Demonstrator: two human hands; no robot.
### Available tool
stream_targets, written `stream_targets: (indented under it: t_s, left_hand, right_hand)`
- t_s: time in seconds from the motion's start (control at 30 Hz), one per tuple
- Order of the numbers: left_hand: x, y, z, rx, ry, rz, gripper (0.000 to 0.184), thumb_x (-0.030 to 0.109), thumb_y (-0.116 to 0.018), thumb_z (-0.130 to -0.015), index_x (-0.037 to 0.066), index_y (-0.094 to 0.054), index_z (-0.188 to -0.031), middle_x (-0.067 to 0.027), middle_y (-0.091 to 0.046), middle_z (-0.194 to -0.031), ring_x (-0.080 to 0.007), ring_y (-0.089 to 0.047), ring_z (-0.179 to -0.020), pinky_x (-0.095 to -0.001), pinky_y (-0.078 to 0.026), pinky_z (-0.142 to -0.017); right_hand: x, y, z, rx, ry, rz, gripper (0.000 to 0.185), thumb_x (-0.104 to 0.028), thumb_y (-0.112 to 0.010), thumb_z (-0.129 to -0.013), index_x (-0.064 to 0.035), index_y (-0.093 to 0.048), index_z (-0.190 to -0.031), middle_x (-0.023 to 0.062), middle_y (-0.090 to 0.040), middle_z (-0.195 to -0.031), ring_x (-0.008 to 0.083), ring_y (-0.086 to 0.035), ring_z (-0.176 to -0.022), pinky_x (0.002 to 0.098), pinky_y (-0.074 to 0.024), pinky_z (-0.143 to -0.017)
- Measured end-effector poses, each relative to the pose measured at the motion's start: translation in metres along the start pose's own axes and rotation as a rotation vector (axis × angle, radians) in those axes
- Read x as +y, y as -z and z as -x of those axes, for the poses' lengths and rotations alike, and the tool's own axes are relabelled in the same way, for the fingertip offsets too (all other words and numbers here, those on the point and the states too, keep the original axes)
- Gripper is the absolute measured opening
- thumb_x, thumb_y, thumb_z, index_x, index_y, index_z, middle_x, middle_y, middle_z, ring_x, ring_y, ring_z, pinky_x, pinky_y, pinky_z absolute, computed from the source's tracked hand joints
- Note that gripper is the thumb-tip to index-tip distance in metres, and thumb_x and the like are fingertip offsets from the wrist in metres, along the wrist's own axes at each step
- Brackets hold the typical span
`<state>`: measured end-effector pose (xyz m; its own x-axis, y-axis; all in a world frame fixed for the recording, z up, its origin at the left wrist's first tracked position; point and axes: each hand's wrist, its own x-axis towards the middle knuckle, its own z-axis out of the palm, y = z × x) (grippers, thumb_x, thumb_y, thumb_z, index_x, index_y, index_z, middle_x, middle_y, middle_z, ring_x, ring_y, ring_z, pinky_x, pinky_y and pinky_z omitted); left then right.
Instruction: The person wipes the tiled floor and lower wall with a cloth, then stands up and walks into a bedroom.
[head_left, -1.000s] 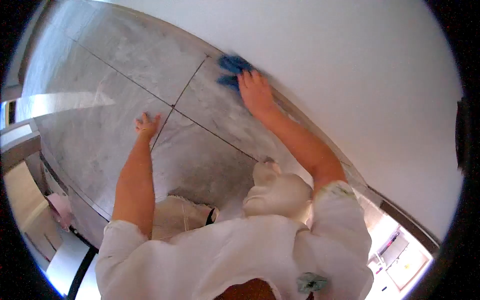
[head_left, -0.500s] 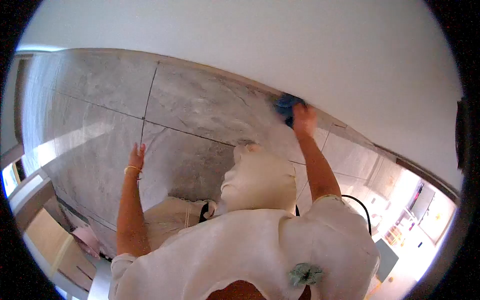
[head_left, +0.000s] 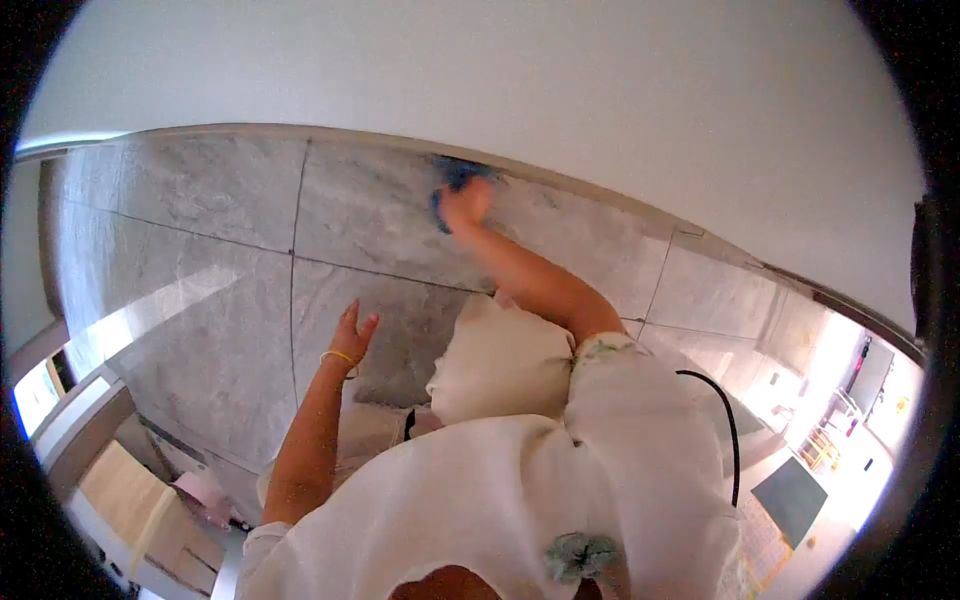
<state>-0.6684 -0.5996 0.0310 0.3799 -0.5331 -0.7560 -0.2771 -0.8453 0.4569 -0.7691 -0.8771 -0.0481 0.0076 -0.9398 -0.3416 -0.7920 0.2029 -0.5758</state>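
- One yellow band (head_left: 338, 355) circles the wrist of the left hand (head_left: 352, 336); the left arm (head_left: 312, 440) reaches forward over the tile floor (head_left: 210, 330), slightly bent, fingers pointing toward the wall (head_left: 500, 70).
- The left hand's thumb stands apart from the fingers, which look loosely together; it holds nothing, and whether it touches the floor I cannot tell.
- The pale trouser leg (head_left: 505, 365) lies between the arms, bent, its knee toward the wall.
- The right hand (head_left: 467, 203) lies on the blue cloth (head_left: 461, 172), which sits on the floor along the trim (head_left: 580, 185) at the foot of the wall.
- The right arm (head_left: 550, 285) slants across the floor beyond the knee, bent at the elbow.
- The right hand is blurred, so whether its fingers are spread, pressed together or pinching the cloth I cannot tell.
- Farther right, a black cord (head_left: 733, 430) curves beside the sleeve (head_left: 640, 400).
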Motion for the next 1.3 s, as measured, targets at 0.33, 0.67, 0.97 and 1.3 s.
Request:
stream_targets:
  t_s: [0.33, 0.67, 0.97, 1.3]
  left_hand:
    - [-0.031, 0.108, 0.07, 0.24, -0.137, 0.223, 0.053, 0.018, -0.046, -0.093, 0.006, -0.026, -0.14, -0.0138, -0.032, -0.142, -0.0287, -0.037, -0.125, -0.0347, -0.029, -0.103]
    - [-0.051, 0.106, 0.083, 0.229, -0.077, 0.489, 0.064, 0.038, -0.052, -0.089, 0.009, -0.026, -0.14, -0.018, -0.026, -0.143, -0.0324, -0.03, -0.13, -0.0403, -0.028, -0.104]
    - [0.018, 0.089, 0.032, 0.236, -0.47, -0.072, 0.069, 0.037, -0.06, -0.084, 0.003, -0.031, -0.136, -0.0221, -0.027, -0.142, -0.035, -0.028, -0.13, -0.0391, -0.027, -0.105]
    - [0.009, 0.079, 0.041, 0.312, -0.362, -0.277, 0.077, 0.047, -0.059, -0.08, 0.012, -0.026, -0.14, -0.0121, -0.019, -0.147, -0.033, -0.027, -0.132, -0.0617, -0.019, -0.1]
  right_hand:
    - [0.079, 0.073, -0.027, -0.151, 0.487, 0.541, 0.04, -0.017, -0.059, -0.067, -0.009, -0.059, -0.105, 0.0081, -0.059, -0.107, 0.0289, -0.051, -0.101, 0.0375, -0.0402, -0.087]
    - [0.157, 0.14, -0.048, 0.18, -0.343, 0.644, 0.049, -0.03, -0.061, -0.077, -0.0116, -0.051, -0.121, 0.0059, -0.049, -0.125, 0.0308, -0.048, -0.11, 0.0424, -0.0431, -0.089]
    - [0.031, 0.089, 0.037, -0.687, 0.356, 1.055, 0.074, -0.022, -0.057, -0.079, -0.0118, -0.019, -0.141, 0.0097, -0.025, -0.144, 0.0386, -0.031, -0.126, 0.0479, -0.0387, -0.095]
    - [0.069, 0.112, 0.014, -0.5, 0.856, 0.993, 0.067, -0.01, -0.055, -0.081, -0.0129, -0.025, -0.14, 0.0072, -0.023, -0.146, 0.0318, -0.019, -0.134, 0.0486, -0.0302, -0.099]
